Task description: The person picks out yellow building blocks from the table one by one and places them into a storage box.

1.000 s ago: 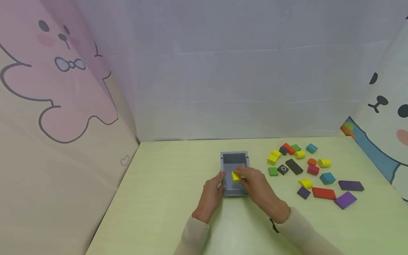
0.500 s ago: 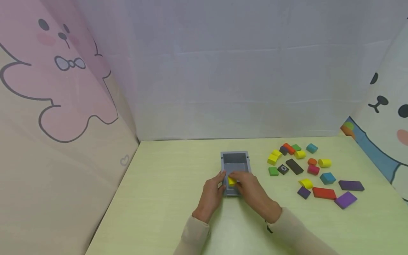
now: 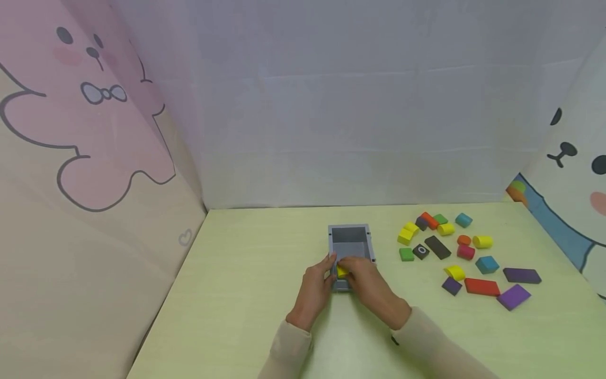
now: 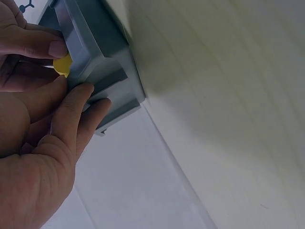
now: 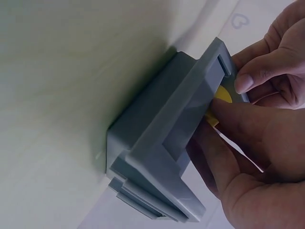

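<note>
On the table sits a grey open-topped box [image 3: 349,226], deeper at its far end in the head view. My left hand [image 3: 313,289] grips its left wall, thumb at the rim and fingers against the outer side. Inside the near part of the box, my right hand [image 3: 371,284] pinches a yellow block [image 3: 341,272] between thumb and fingers, close to the left wall. The block shows a rounded face in the right wrist view [image 5: 224,94]; its lower part is hidden by fingers and the box wall.
Several coloured blocks lie scattered to the right, among them a red plank [image 3: 481,287], a blue block [image 3: 486,265], a dark plank [image 3: 437,247] and a purple plank [image 3: 513,297]. Printed curtains stand at the left, back and right edges of the pale table [image 3: 236,273].
My right hand has moved left and toward me with the yellow block, lowering it into the near part of the box. The left hand keeps its place on the wall.
</note>
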{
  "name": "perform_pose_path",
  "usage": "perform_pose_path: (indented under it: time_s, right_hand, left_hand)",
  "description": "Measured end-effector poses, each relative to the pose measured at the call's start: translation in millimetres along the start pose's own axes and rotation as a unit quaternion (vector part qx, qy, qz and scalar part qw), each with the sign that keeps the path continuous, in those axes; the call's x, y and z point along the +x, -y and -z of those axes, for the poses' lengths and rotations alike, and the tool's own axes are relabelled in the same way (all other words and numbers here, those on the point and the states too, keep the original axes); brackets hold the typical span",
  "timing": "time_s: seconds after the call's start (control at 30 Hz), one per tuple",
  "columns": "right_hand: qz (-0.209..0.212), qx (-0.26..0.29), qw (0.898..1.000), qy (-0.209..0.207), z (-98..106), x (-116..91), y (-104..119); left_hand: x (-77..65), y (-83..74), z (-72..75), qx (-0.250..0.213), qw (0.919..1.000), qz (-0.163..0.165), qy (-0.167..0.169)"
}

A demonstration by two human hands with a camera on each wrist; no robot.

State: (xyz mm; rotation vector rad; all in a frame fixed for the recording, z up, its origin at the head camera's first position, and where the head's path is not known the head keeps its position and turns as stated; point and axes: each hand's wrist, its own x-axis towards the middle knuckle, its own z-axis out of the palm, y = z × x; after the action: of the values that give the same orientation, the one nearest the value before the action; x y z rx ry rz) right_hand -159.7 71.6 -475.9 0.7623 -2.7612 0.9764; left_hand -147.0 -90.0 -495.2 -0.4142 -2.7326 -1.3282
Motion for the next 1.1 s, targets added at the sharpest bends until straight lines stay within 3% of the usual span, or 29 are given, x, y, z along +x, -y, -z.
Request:
perform_pose_path:
  time_s: [0.77,1.1]
  right_hand:
    - [0.028,-0.020,0.999,0.018,0.2,3.7,-1.0]
    - [0.009,-0.008,0.999,0.033,-1.4,5.8,-1.5]
  left_hand:
    - [-0.5,-0.5,-0.3,-0.016,0.9997,0.017,-0.001]
    - [-0.7,0.2,-0.6,-0.011,0.9998,0.014,-0.002]
